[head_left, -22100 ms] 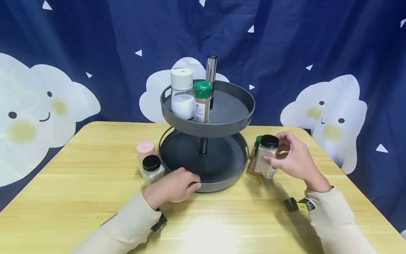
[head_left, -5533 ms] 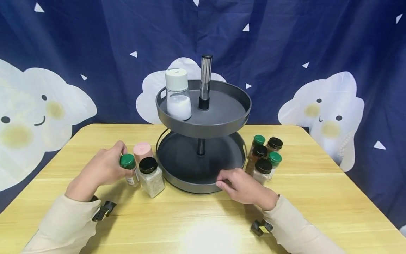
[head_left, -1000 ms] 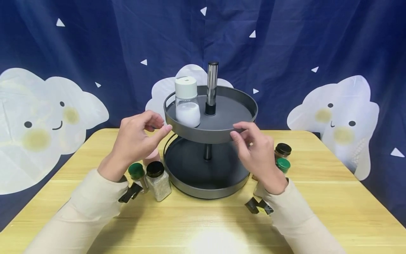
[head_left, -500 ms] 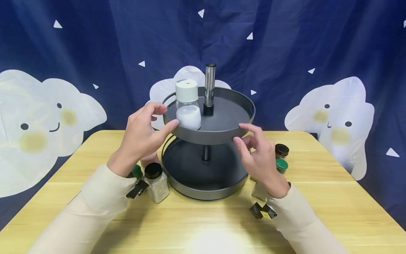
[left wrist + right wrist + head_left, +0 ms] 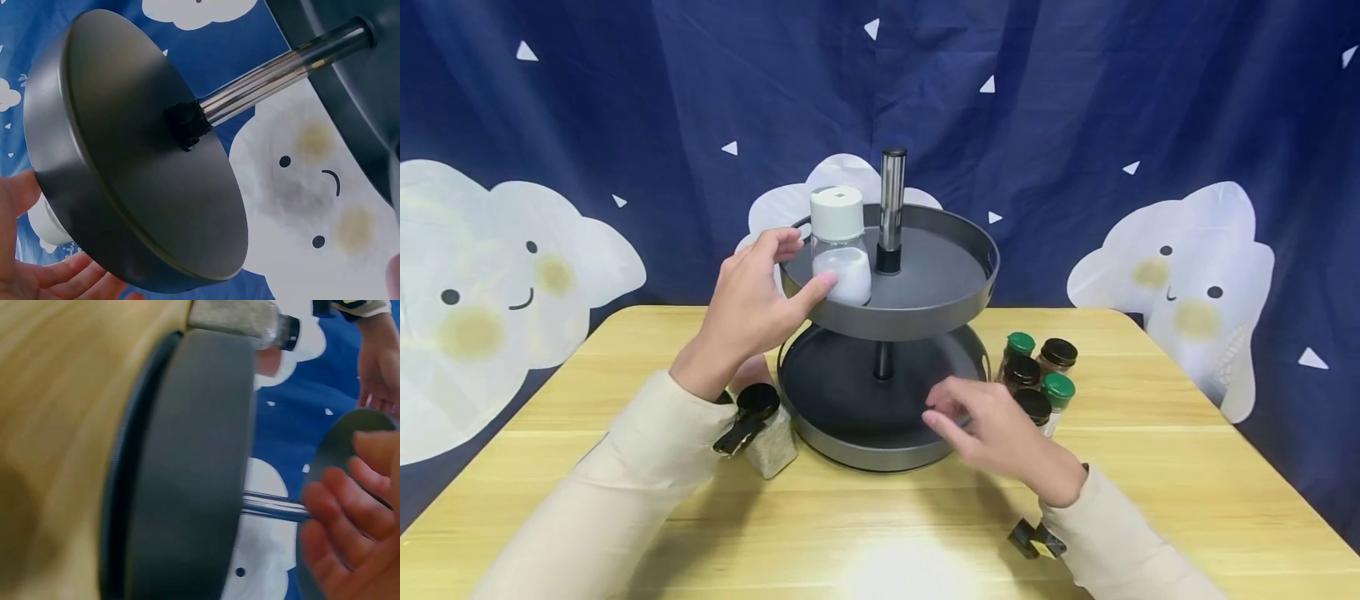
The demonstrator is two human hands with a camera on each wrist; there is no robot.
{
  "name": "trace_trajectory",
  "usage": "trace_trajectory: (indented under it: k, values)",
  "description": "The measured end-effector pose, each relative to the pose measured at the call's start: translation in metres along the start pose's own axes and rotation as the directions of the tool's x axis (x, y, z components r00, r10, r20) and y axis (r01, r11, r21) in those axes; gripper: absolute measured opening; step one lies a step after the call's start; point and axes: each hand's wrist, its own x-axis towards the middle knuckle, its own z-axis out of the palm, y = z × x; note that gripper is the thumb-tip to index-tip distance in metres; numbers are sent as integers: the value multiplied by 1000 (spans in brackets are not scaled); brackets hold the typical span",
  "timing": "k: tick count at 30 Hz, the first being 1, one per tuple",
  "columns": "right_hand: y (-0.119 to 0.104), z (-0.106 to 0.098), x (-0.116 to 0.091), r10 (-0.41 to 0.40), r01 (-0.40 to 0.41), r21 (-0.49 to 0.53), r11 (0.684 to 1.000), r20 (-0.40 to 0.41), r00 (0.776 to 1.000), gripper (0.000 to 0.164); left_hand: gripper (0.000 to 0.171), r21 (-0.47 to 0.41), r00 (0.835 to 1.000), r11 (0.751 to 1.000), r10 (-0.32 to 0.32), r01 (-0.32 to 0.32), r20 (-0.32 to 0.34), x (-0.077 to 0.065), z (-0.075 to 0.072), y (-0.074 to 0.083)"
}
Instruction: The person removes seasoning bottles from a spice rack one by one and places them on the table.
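A glass shaker (image 5: 848,279) of white granules with a pale cap stands on the upper tray (image 5: 917,321) of a two-tier dark grey stand. My left hand (image 5: 748,296) is spread about it, thumb overlapping its front and fingertips close to its left side. In the left wrist view, the upper tray (image 5: 150,156) hides most of the shaker. Before the right front rim of the lower tray (image 5: 880,456) is my right hand (image 5: 992,425), loosely curled around nothing. In the right wrist view, the fingers (image 5: 340,515) of that hand overlap the stand's upper part.
Left of the stand are a black-capped square jar (image 5: 772,447) and a pink-topped container (image 5: 752,372), partly behind my left wrist. Several black- and green-capped jars (image 5: 1058,389) cluster on the right. A chrome post (image 5: 892,200) rises through the stand.
Within the last second, my left hand moves right to the shaker and my right hand drops from the upper rim. Earlier, a green-capped jar went from the upper tray to the table's left.
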Motion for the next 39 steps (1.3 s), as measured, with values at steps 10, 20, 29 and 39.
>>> trace_trajectory:
  k: [10, 20, 29, 39]
  values:
    - [12, 20, -17, 80, -98, 32, 995, 353, 932, 6, 68, -18, 997, 998, -66, 66, 34, 7, 6, 1]
    - [19, 28, -22, 32, -33, -4, 999, 336, 941, 22, 69, -21, 990, 993, -116, 118, 85, 14, 10, 6]
    - [20, 27, -21, 52, -50, -15, 999, 337, 940, 21, 69, -13, 987, 992, -127, 129, 102, 21, 8, 10]
    - [19, 25, -19, 70, -70, -14, 997, 347, 935, 22, 62, -33, 987, 990, -135, 139, 89, 24, 9, 11]
